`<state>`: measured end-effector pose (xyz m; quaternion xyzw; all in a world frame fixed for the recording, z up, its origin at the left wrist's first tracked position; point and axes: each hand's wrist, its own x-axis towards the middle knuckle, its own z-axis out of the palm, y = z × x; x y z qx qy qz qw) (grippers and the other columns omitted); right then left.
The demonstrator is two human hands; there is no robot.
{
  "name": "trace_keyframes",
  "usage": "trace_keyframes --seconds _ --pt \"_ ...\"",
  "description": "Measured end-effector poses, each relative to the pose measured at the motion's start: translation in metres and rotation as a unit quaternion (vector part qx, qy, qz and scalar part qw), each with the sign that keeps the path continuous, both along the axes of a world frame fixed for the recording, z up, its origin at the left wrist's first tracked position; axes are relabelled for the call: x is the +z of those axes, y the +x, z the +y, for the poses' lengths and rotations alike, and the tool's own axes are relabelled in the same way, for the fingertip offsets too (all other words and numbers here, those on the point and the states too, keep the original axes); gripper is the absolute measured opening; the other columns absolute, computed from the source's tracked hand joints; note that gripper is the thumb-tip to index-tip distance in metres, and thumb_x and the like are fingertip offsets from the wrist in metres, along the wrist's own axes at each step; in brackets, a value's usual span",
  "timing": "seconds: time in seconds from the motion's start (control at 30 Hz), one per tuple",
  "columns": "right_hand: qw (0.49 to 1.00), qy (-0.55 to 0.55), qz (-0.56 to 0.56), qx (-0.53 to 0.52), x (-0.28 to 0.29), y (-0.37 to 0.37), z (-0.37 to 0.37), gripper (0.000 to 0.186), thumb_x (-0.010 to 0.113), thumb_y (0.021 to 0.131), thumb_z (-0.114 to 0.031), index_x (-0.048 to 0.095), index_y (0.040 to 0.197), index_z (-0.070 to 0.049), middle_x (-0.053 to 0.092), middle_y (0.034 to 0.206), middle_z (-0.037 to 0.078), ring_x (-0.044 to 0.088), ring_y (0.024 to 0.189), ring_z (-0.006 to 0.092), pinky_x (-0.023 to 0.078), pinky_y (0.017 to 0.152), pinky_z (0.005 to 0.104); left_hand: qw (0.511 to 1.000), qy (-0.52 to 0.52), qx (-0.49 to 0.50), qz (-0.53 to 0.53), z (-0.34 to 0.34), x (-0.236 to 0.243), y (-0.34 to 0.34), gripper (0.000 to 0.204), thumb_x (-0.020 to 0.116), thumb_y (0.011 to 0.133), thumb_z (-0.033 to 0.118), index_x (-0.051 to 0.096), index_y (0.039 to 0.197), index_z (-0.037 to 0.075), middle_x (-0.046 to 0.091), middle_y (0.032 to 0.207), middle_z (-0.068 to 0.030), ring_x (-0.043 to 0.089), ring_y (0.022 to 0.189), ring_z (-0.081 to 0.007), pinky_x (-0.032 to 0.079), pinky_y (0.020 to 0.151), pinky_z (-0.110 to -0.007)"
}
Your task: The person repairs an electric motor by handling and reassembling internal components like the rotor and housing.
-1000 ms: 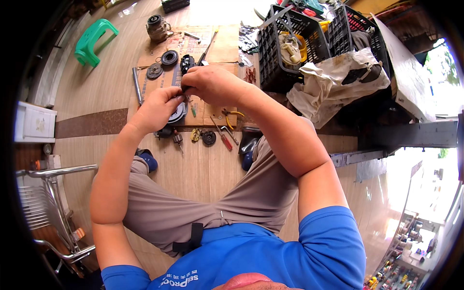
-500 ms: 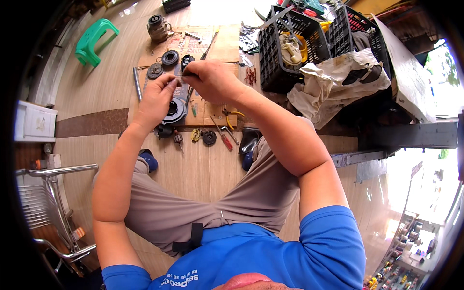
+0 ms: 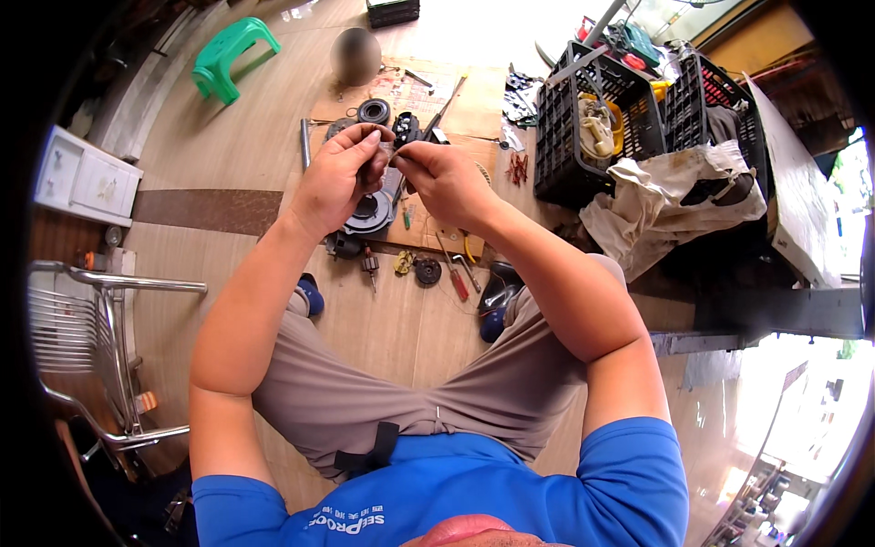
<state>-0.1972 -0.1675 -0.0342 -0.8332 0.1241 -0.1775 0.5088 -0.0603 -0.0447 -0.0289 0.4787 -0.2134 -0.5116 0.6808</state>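
Small dark part [image 3: 394,158] is between the fingertips of the two hands, above the cardboard [image 3: 476,100] spread on the floor; it is mostly covered, so its exact shape cannot be told. At the far left stand a chrome chair [image 3: 150,285] and a white cabinet [image 3: 87,178], with a green stool [image 3: 228,55] beyond them. A metal tube [image 3: 305,144] lies along the left side of the cardboard. Next comes the left hand [image 3: 342,173], its fingers curled and its thumb drawn in near the forefinger; whether it grips the part cannot be told. Just beyond it lies a black ring [image 3: 373,111], and below it a round metal housing [image 3: 367,213]. To the right, the right hand [image 3: 444,178] has its thumb and forefinger pinched together on the part, the other fingers folded in. Past the near edge of the cardboard, a yellow piece [image 3: 404,263] and a black disc [image 3: 427,271] lie side by side on the floor, then a red-handled screwdriver [image 3: 458,284]. Farther right, red strips [image 3: 518,169] lie near a black crate [image 3: 562,169], and a pale cloth [image 3: 629,205] hangs down beside it.
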Motion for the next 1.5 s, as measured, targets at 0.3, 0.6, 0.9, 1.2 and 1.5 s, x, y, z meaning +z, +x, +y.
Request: trace_keyframes --seconds 0.3,0.6,0.9,1.2,1.5 --pt "0.999 -0.027 -0.018 0.019 -0.004 0.001 0.008 0.015 0.06 0.093 -0.014 0.066 0.096 -0.001 0.058 0.066 0.011 0.05 0.058 0.0133 0.044 0.056 0.0305 0.985 0.042 0.062 -0.154 -0.004 -0.007 -0.007 0.024 0.051 0.101 0.023 0.061 0.087 0.007 0.054 0.072 0.0041 0.045 0.061 -0.0029 0.036 0.054 -0.018" --pt "0.999 0.031 0.029 0.033 -0.003 0.005 0.029 0.018 0.058 0.092 -0.017 0.062 0.091 0.0 0.061 0.079 0.025 0.061 0.074 0.0414 0.049 0.066 0.0424 0.984 -0.005 0.132 -0.118 -0.004 -0.008 -0.001 0.025 0.044 0.103 0.026 0.059 0.093 0.008 0.062 0.083 -0.0034 0.056 0.076 -0.0115 0.045 0.073 -0.026" --pt "0.999 -0.006 -0.03 0.009 -0.014 0.014 0.029 0.017 0.057 0.094 -0.014 0.06 0.088 0.002 0.052 0.063 0.014 0.046 0.058 0.0162 0.043 0.057 0.0335 0.984 -0.088 0.141 0.071 -0.004 0.003 0.001 0.024 0.042 0.104 0.029 0.052 0.097 0.009 0.039 0.067 0.001 0.043 0.064 -0.0154 0.046 0.072 -0.036" --pt "0.999 0.016 0.019 0.036 -0.015 0.017 0.038 0.021 0.058 0.093 -0.019 0.061 0.087 0.002 0.059 0.077 0.025 0.057 0.072 0.0415 0.046 0.066 0.0429 0.984 -0.048 0.169 0.029 0.0 0.022 -0.001 0.024 0.039 0.105 0.032 0.05 0.095 0.013 0.03 0.061 0.0049 0.027 0.05 -0.0073 0.025 0.046 -0.024" --pt "0.991 -0.068 0.064 0.097 -0.006 0.009 0.021 0.018 0.06 0.093 -0.02 0.063 0.092 -0.002 0.056 0.068 0.017 0.049 0.058 0.0241 0.044 0.059 0.0361 0.981 -0.014 0.196 0.007 0.003 0.016 0.014 0.024 0.041 0.104 0.031 0.05 0.093 0.012 0.034 0.061 0.0044 0.029 0.049 -0.0071 0.026 0.045 -0.024"
